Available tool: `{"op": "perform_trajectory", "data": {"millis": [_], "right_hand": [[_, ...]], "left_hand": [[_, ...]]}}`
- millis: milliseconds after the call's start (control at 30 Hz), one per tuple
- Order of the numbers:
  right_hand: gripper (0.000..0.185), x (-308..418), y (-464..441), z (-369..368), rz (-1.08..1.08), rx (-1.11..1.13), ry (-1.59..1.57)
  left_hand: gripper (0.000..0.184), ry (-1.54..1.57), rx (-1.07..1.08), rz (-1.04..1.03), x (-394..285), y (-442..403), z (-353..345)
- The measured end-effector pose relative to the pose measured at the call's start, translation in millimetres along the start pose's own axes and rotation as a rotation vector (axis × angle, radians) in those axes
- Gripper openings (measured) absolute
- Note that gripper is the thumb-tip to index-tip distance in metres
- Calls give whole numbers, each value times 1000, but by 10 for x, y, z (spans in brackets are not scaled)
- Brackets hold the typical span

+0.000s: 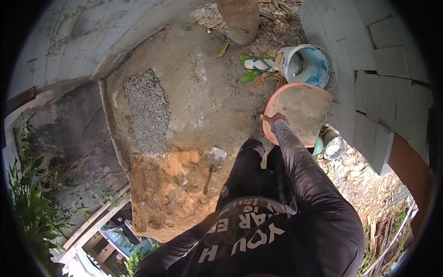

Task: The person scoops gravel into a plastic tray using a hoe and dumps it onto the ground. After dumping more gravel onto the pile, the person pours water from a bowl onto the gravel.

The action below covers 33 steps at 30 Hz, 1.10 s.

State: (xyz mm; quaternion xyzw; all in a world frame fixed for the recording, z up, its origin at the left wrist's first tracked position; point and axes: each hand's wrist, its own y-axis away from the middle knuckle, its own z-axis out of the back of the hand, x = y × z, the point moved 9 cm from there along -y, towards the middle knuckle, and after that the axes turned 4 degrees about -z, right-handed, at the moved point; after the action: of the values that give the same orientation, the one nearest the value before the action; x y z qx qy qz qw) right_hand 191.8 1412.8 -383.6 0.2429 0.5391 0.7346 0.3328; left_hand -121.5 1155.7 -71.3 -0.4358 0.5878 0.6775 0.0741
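My right hand (275, 119) grips the left rim of a wide, round, orange-rimmed pan (302, 108), which looks like a sieve with a dull brown face. It is tilted up close to my right leg, and its upper edge overlaps a white bucket (307, 64) with blue stains inside. My left sleeve (161, 256) shows at the bottom edge, but my left hand is out of view. A hoe or shovel with a grey blade (216, 156) and a wooden handle lies on the orange-brown sand (161, 198), to the left of my legs.
A patch of grey gravel (146, 111) lies on the rough ground at the left. A flip-flop (260, 65) rests beside the bucket. Stacked pale blocks (383, 83) line the right side. A smaller container (334, 147) stands behind the pan, and a tree trunk (239, 18) rises at the top.
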Motion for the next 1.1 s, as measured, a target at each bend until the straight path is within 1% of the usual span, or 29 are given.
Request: {"op": "perform_trajectory", "data": {"millis": [33, 100, 133, 167, 200, 233, 267, 300, 333, 367, 400, 433, 467, 500, 567, 633, 667, 733, 767, 800, 833, 867, 900, 967, 1033, 1100], "right_hand": [[83, 77, -154, -26, -23, 32, -15], [79, 222, -509, -114, 28, 12, -74], [70, 303, -988, -295, 168, -100, -22], [61, 418, -1001, -312, 248, -63, 99], [53, 468, -665, -190, 130, -163, 157], [49, 416, -690, -170, 36, -216, 96], [47, 398, -334, -42, 17, -286, -51], [46, 284, -451, -78, 42, -343, -170], [48, 310, 0, 30, 70, -365, -221], [50, 284, 5, 76, 199, -441, -215], [46, 263, -69, 41, 375, -361, -322], [42, 329, 516, -106, 464, -77, -634], [42, 328, 794, -250, 549, 105, -772], [42, 345, 1019, -388, 609, 219, -668], [45, 356, 1462, -678, 621, 306, -485], [49, 698, 1679, -776, 1034, 130, 110], [50, 892, 2037, -924, 1134, 170, 92], [51, 1094, 3148, -1175, 1314, 250, 51], [50, 1233, 3637, -1378, 1484, 232, 261], [50, 1350, 4109, -1601, 1652, 202, 469], [50, 1412, 4527, -1911, 1820, 159, 680], [43, 1392, 4893, -2198, 1909, 221, 612], [40, 1281, 5354, -2589, 1927, 290, 700], [35, 886, 6323, -3395, 1916, 415, 922], [27, 564, 6823, -4103, 2110, 410, 969], [26, 262, 6943, -4921, 2123, 338, 1290]], "left_hand": [[88, 51, -36, 31, 58, 8, -176], [89, 153, -98, 73, 121, -3, -549], [89, 198, -119, 80, 118, 3, -714], [89, 203, -122, 64, 100, 25, -874], [90, 233, -130, 33, 53, 50, -1023], [106, -121, -173, -89, -90, 127, -1145], [105, -167, -223, -134, -122, 201, -1268], [104, -113, -285, -160, -126, 260, -1392], [103, -67, -351, -186, -120, 334, -1511], [102, -46, -422, -212, -107, 380, -1612], [101, -33, -500, -232, -105, 419, -1714], [100, -34, -577, -261, -91, 480, -1823], [99, -37, -652, -282, -87, 517, -1920], [98, -48, -730, -307, -64, 557, -1998], [96, -71, -910, -404, -10, 710, -2104], [94, -120, -1071, -494, 75, 917, -2124], [109, -166, -767, -125, 64, 953, -2034], [116, -105, -800, 7, 303, 1275, -1998], [120, -79, -805, 73, 448, 1466, -2042], [107, -118, -829, 171, 555, 1709, -2059], [103, -4, -973, 157, 843, 1816, -2026], [99, 115, -1113, 138, 1210, 1860, -1964], [95, 250, -1252, 116, 1505, 1947, -1919], [91, 333, -1702, 10, 1698, 2380, -1809], [99, 726, -1894, -247, 1528, 2890, -1921], [102, 930, -2271, -580, 1900, 2881, -1879]]}}
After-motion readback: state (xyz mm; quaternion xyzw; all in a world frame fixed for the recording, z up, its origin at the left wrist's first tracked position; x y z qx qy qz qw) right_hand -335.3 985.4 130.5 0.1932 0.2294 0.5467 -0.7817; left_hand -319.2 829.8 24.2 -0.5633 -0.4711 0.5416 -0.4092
